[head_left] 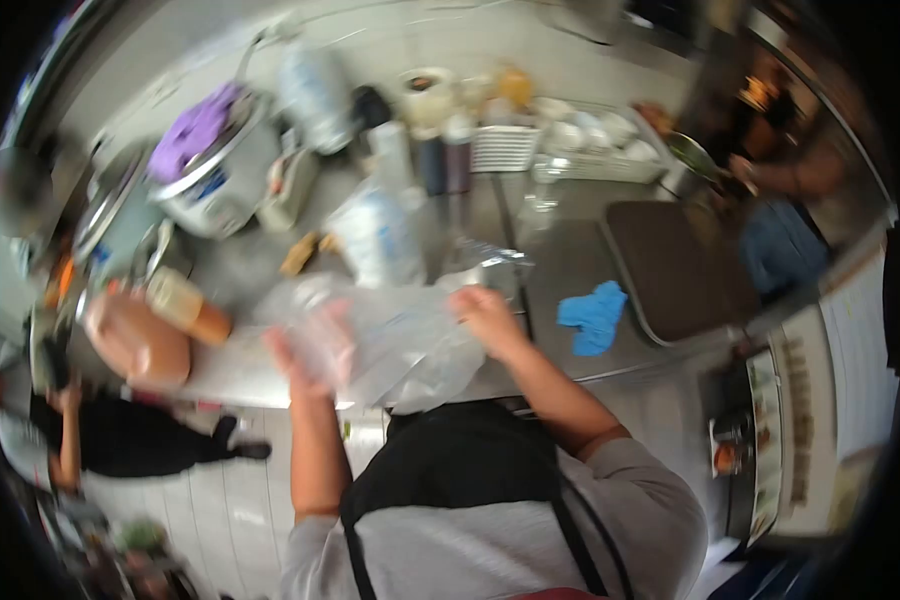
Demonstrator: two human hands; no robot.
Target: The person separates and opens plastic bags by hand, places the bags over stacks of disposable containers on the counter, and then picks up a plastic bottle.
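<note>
A clear plastic bag (405, 335) is stretched between my two hands above the front of the metal counter. On the bag's right edge, my right hand (488, 318) is closed in a pinch. At the other end, my left hand (315, 350) has the bag between thumb and fingers; the film partly covers the fingers, and they look blurred. Just behind the bag stands a white plastic bag with blue print (378, 235). A crumpled blue glove (594, 318) lies to the right of my right hand.
Left on the counter are a large jug of orange-pink liquid (135, 338), a squeeze bottle (188, 308) and a cooker with a purple cloth (195, 135) on it. Dark sauce bottles (457, 155) stand behind, a brown tray (670, 270) lies right. Other people stand at both sides.
</note>
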